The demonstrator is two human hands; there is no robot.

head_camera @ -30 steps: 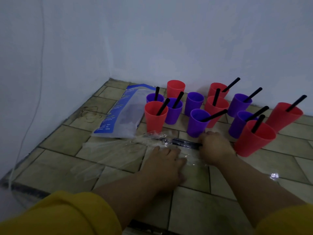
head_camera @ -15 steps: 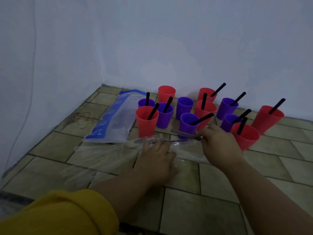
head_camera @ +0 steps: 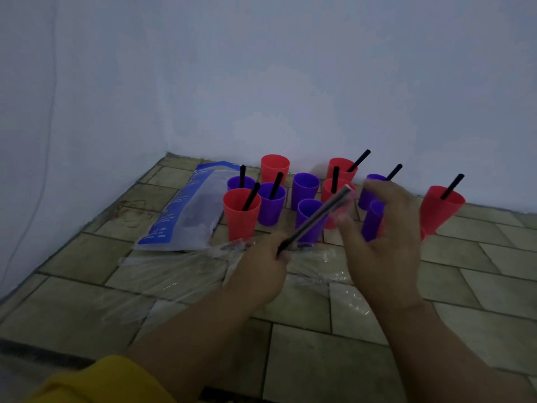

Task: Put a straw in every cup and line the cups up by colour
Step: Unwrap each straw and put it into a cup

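Several red and purple cups stand in a cluster on the tiled floor near the wall. Black straws stick out of most, such as the front red cup (head_camera: 240,216) and the far right red cup (head_camera: 441,209). The back red cup (head_camera: 275,167) and a purple cup (head_camera: 305,188) show no straw. My left hand (head_camera: 258,274) grips the lower end of a wrapped black straw (head_camera: 316,218), held slanting up to the right in front of the cups. My right hand (head_camera: 383,242) is blurred, its fingers and thumb curled about the straw's upper tip. It hides part of a purple cup (head_camera: 372,221).
A blue and white plastic bag (head_camera: 186,213) lies left of the cups. Crumpled clear plastic wrap (head_camera: 177,274) spreads over the tiles under my hands. White walls meet in the corner behind the cups. A thin cable hangs on the left wall.
Both hands rose off the clear plastic on the floor. My left hand went from pressing flat to gripping the straw, which now slants upward. My right hand moved up to its tip.
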